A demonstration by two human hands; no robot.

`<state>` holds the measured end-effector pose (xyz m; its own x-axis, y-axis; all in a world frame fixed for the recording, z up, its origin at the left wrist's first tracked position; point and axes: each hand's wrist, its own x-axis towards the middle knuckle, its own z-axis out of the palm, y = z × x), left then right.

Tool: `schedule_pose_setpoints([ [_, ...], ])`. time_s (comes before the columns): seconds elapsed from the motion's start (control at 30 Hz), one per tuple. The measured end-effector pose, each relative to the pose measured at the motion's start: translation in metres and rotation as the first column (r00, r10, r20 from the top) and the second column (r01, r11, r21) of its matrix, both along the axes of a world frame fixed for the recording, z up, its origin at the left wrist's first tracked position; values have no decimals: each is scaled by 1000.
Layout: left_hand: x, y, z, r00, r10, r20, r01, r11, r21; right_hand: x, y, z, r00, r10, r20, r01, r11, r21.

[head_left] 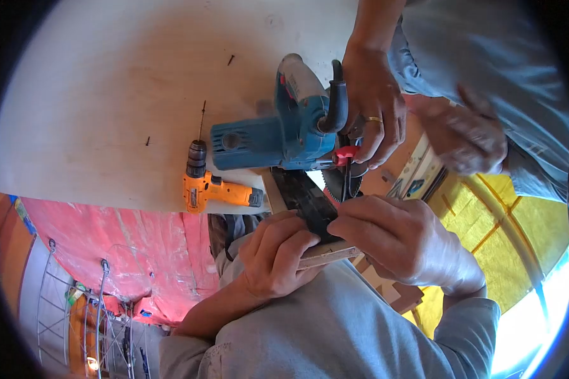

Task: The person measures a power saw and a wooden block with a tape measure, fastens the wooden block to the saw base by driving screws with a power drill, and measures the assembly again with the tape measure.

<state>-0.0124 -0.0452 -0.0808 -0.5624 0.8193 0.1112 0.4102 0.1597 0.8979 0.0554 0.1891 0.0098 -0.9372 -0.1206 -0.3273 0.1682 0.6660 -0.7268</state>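
Note:
My left hand point(275, 256) grips the edge of a wooden piece point(327, 256) with a dark surface. My right hand point(401, 240) is closed in a pinch beside that piece, just below the toothed blade point(354, 184); what it pinches is hidden. A blue circular saw point(291, 129) lies on its side above my hands, partly over the pale board. A co-worker's ringed hand point(376, 104) touches the saw near its red lever point(346, 155).
An orange drill point(218, 191) with a long bit lies on the pale board point(107, 114), near loose screws point(231, 60). The co-worker's other hand point(468, 136) is blurred at the right. Red sheeting point(126, 246) and a metal rack point(101, 309) stand left; yellow sheeting point(493, 221) lies right.

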Motion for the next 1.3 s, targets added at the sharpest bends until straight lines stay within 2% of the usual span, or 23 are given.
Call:
schedule_pose_setpoints([
  [0.13,-1,3,-1,999,-21,29,22,1000,-17,-4,7,-20,1000,-12,-18,11,996,-88],
  [0.2,2,3,-4,999,25,32,-26,999,27,-11,13,-25,995,95,39,-91,991,-93],
  [0.43,8,0,-2,991,81,111,-80,997,-11,-24,22,-57,1000,16,-10,-19,954,-299],
  [0.5,9,-3,-5,981,75,177,-88,994,65,-25,20,-58,1000,-8,-13,3,931,-364],
  [0.57,10,-6,-5,978,83,191,-95,994,56,-24,16,-59,999,-43,12,44,911,-411],
  [0.73,17,-11,-6,937,82,341,-120,989,91,-21,11,-64,992,-120,39,125,885,-449],
  [0.93,18,-19,-10,858,73,508,-159,979,127,-25,14,-65,993,-36,113,85,880,-467],
  [1.0,20,-24,-9,795,36,605,-128,986,110,-25,12,-65,990,-79,116,122,891,-436],
  [1.03,23,-22,-9,793,39,608,-132,985,108,-26,12,-66,989,-92,119,135,895,-426],
  [1.1,28,-12,-8,869,166,465,-239,966,101,-29,15,-66,987,-108,122,152,881,-449],
  [1.13,25,-11,-9,867,169,468,-242,965,100,-30,17,-67,986,-113,124,157,876,-456],
  [1.2,15,-11,-10,906,58,419,-107,990,95,-30,22,-65,977,-47,210,145,867,-477],
  [1.3,26,-23,-10,871,50,488,-73,997,29,-33,33,-61,953,106,285,41,884,-466],
])
